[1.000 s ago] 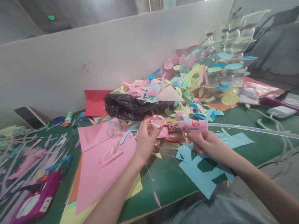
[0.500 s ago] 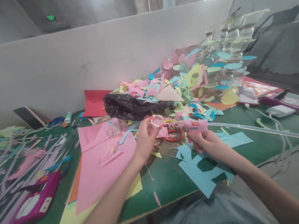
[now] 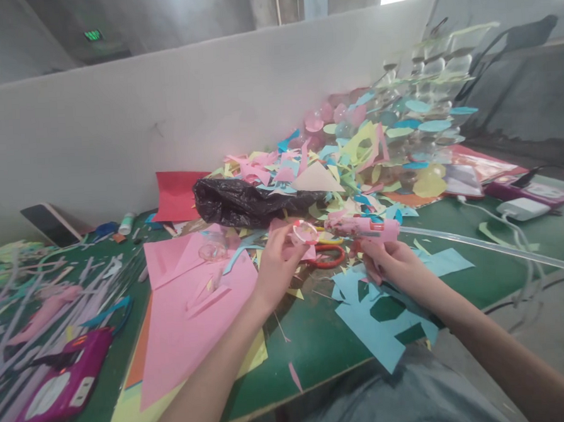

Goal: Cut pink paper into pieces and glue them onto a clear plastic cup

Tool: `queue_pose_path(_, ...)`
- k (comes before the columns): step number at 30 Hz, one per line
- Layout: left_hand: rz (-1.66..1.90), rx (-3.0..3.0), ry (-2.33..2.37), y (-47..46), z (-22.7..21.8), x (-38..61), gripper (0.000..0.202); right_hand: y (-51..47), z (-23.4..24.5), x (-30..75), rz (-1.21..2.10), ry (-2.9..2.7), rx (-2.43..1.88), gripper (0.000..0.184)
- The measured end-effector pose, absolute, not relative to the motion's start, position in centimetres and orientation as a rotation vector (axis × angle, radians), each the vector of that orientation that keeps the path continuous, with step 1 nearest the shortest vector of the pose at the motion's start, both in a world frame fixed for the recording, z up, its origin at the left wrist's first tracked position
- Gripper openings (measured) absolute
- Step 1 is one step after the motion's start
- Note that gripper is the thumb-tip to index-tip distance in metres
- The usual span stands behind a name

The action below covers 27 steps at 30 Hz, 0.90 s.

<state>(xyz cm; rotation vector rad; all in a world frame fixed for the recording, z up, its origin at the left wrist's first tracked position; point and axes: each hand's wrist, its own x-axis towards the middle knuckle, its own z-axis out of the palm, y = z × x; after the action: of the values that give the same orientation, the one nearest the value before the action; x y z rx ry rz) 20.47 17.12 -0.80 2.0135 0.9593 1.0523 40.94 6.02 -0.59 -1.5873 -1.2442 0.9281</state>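
Note:
My right hand (image 3: 392, 259) is closed around the handle of a pink hot glue gun (image 3: 365, 227), whose nozzle points left. A long clear glue stick (image 3: 492, 245) runs out of its back to the right. Pinched in the fingers of my left hand (image 3: 280, 255) is a small clear plastic cup (image 3: 306, 232) with its round rim towards the gun. A short gap lies between nozzle and rim. Red-handled scissors (image 3: 328, 257) rest on the table below the gun. Cut blue paper (image 3: 371, 338) lies under my right hand.
Pink paper sheets (image 3: 193, 329) cover the green table (image 3: 312, 348) on the left, near a purple power strip (image 3: 64, 383) and loose glue sticks. Behind are a black plastic bag (image 3: 243, 200), heaped paper scraps and stacked clear cups (image 3: 438, 67). White cables (image 3: 524, 242) hang at right.
The glue gun has drawn back to the right, away from the cup's rim. My left hand with the cup has shifted slightly right, and the view has turned a little.

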Motion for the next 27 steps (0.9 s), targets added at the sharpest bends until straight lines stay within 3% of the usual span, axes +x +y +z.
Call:
queue_pose_path(8,0.921,1.884,0.771,16.05,-0.26,20.83,0.035,6.05,-0.70,40.80,0.931,-1.258,-1.562,0.062)
queue_pose_path(27,0.884,1.904,0.808,16.34,-0.67,20.62,0.039,6.02,-0.59,40.68,0.941,-1.254,-1.559,0.061)
